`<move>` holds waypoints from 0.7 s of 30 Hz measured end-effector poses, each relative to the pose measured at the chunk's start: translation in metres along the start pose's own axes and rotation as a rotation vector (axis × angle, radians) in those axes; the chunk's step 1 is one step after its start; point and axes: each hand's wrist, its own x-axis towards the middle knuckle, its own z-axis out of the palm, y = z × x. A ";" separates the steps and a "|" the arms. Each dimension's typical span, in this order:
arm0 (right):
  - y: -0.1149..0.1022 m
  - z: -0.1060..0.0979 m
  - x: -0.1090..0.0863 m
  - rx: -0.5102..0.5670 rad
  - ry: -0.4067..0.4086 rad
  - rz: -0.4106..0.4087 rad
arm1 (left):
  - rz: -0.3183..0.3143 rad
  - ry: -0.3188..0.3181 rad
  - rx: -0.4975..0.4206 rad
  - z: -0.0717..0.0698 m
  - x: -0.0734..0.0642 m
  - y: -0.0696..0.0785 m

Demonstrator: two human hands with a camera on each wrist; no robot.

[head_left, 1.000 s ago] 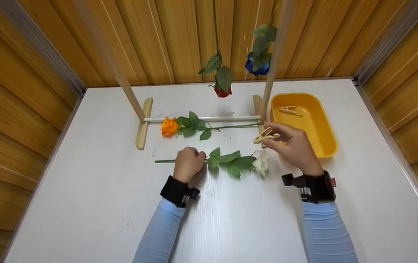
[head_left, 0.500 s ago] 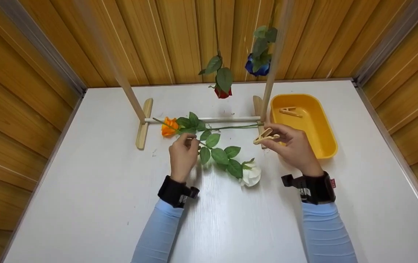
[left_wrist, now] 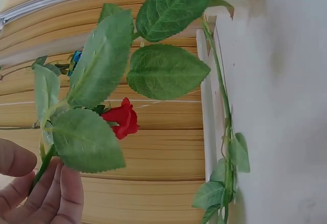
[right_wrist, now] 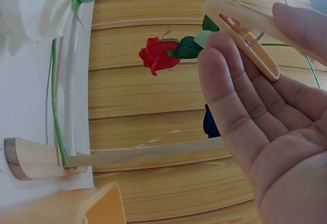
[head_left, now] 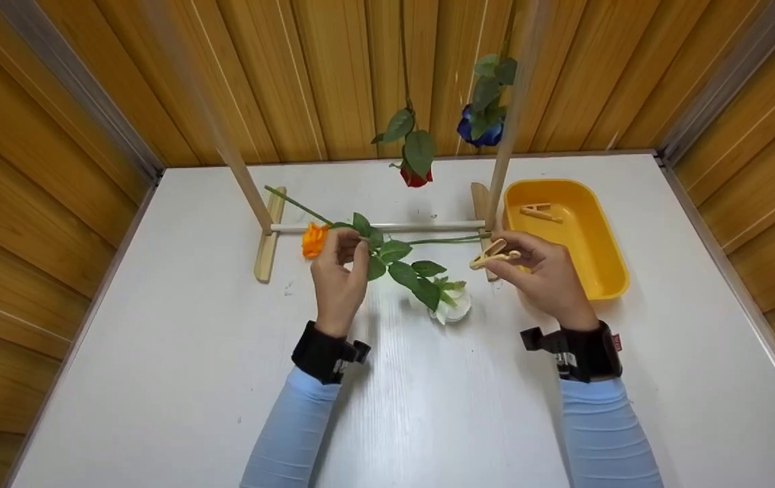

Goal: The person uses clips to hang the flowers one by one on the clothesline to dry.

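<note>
My left hand (head_left: 340, 281) pinches the green stem of a white rose (head_left: 454, 303), seen close up in the left wrist view, where the fingers (left_wrist: 71, 193) grip below the leaves (left_wrist: 87, 139). The rose slants, its bloom toward me and its stem end up at the far left. Between the thumb and fingers of my right hand (head_left: 543, 274) is a pale clothespin (head_left: 496, 254), also plain in the right wrist view. Behind the left hand an orange rose (head_left: 313, 240) lies along the rack's white lower bar (head_left: 428, 226), partly hidden by the hand and the white rose's leaves.
A red rose (head_left: 416, 175) and a blue rose (head_left: 481, 129) hang bloom-down at the back. Wooden posts (head_left: 245, 179) rise from the rack's feet (head_left: 267, 264). At right stands a yellow tub (head_left: 591, 251) with a clothespin (head_left: 540, 212) inside. Panelled walls enclose the white table (head_left: 157, 352).
The left hand has raised the white rose off the table and away from me, turning it from level to slanted. My right hand keeps its place with the clothespin.
</note>
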 end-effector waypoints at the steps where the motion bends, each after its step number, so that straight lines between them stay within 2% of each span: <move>1: 0.000 0.000 0.001 -0.001 0.000 0.000 | 0.014 -0.009 0.012 0.000 0.003 0.002; 6: -0.006 -0.001 0.013 -0.040 0.000 -0.007 | 0.050 -0.070 0.065 0.001 0.018 0.010; 14: -0.020 -0.002 0.036 -0.089 -0.035 -0.034 | 0.011 -0.161 0.051 -0.003 0.039 0.028; 21: -0.032 -0.004 0.058 -0.118 -0.057 -0.031 | 0.090 -0.237 0.171 -0.009 0.064 0.046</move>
